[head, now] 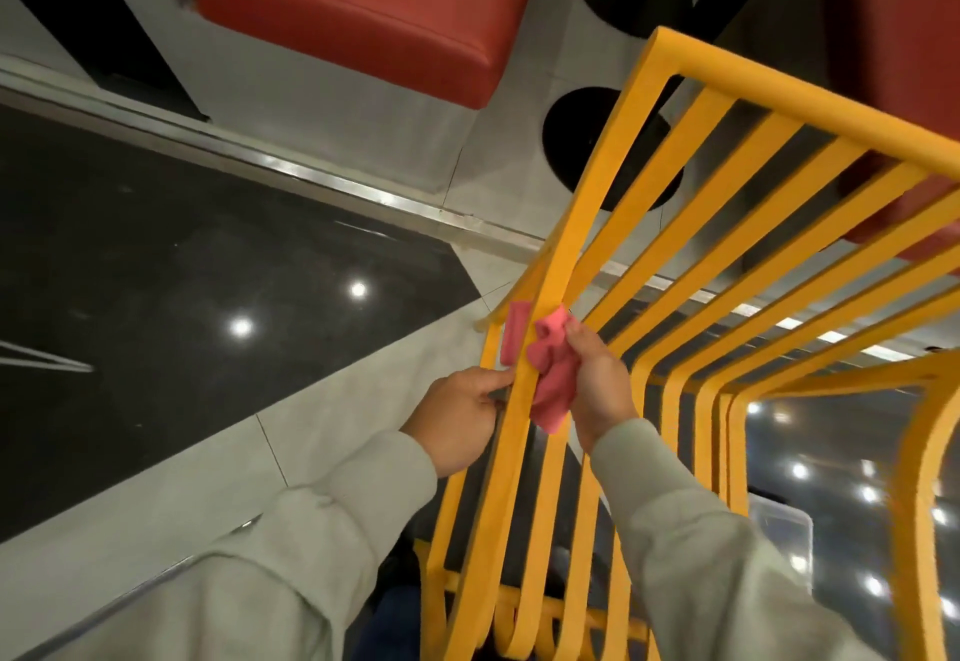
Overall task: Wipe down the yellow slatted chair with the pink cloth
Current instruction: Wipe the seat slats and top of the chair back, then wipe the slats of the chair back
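The yellow slatted chair [691, 203] fills the right half of the head view, its curved slats running from lower centre up to the top rail. A pink cloth [553, 374] is threaded around the outer left slat at the bend. My right hand [597, 380] grips the bunched part of the cloth on the slat's right side. One end of the cloth sticks up on the slat's left side, and my left hand [457, 413] pinches it there against the slat. Grey sleeves cover both arms.
A red cushioned seat [353, 0] stands at the top centre, another red seat [904, 213] shows behind the slats at right. Two round black table bases [587, 141] sit on the grey floor. Glossy black tiles [156, 271] lie to the left.
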Action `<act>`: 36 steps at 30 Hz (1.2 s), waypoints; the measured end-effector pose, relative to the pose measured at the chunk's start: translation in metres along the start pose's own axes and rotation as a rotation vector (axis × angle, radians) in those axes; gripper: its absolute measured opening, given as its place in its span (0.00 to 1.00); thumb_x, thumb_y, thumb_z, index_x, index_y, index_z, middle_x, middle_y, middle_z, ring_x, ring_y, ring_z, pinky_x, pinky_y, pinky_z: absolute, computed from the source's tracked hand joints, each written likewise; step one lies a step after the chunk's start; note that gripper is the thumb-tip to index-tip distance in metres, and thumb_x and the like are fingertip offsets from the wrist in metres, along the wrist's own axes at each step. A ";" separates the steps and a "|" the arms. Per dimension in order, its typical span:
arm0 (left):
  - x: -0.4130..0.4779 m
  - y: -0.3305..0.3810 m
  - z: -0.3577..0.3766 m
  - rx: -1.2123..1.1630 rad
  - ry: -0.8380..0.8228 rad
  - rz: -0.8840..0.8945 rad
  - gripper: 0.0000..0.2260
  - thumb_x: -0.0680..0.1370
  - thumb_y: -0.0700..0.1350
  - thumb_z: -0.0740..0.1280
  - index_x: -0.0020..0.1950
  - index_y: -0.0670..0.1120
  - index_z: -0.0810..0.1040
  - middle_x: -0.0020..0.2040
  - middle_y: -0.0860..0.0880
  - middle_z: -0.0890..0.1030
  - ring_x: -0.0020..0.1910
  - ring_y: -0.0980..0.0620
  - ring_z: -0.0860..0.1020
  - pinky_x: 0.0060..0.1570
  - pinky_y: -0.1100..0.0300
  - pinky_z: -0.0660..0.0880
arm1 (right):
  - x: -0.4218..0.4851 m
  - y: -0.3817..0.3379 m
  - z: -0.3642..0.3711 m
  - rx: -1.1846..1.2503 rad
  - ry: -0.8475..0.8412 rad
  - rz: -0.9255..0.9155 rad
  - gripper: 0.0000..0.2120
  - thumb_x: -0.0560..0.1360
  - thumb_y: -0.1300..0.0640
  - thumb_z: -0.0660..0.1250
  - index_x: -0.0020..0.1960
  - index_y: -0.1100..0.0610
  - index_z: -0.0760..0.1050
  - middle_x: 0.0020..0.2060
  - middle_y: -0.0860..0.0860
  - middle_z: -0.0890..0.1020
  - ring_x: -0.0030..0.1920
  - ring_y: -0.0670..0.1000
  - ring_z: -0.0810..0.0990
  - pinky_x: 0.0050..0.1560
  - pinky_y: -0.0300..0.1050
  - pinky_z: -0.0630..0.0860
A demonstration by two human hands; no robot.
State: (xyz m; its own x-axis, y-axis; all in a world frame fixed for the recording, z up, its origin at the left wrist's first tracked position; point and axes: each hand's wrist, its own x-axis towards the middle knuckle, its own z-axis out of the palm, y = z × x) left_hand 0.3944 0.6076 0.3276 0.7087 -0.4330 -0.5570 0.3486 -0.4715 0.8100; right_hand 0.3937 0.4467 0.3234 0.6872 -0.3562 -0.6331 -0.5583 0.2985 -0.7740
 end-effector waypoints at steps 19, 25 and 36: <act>-0.164 -0.091 0.071 0.046 0.124 -0.024 0.34 0.78 0.33 0.59 0.45 0.78 0.76 0.54 0.46 0.79 0.52 0.45 0.81 0.56 0.44 0.78 | -0.168 0.183 -0.056 0.190 -0.293 0.306 0.14 0.80 0.66 0.56 0.61 0.64 0.76 0.51 0.59 0.81 0.46 0.50 0.82 0.49 0.43 0.77; -0.190 -0.150 0.102 0.118 0.212 -0.083 0.17 0.75 0.42 0.67 0.56 0.63 0.80 0.53 0.50 0.82 0.52 0.52 0.81 0.59 0.48 0.76 | -0.175 0.214 -0.066 -0.394 -0.488 0.197 0.20 0.77 0.68 0.54 0.63 0.59 0.77 0.29 0.47 0.83 0.28 0.42 0.78 0.29 0.36 0.70; -0.172 -0.225 0.109 -0.162 0.227 -0.016 0.12 0.72 0.38 0.74 0.50 0.53 0.84 0.47 0.50 0.86 0.50 0.52 0.84 0.57 0.54 0.78 | -0.101 0.217 -0.029 -1.417 -0.979 -0.007 0.18 0.79 0.59 0.63 0.65 0.44 0.74 0.35 0.42 0.78 0.38 0.48 0.75 0.40 0.40 0.71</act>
State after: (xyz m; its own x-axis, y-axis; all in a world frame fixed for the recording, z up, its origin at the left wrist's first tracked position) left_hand 0.1277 0.7046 0.2215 0.8151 -0.2352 -0.5295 0.4415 -0.3397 0.8305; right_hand 0.1898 0.5214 0.2192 0.3962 0.4364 -0.8078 -0.1277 -0.8451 -0.5192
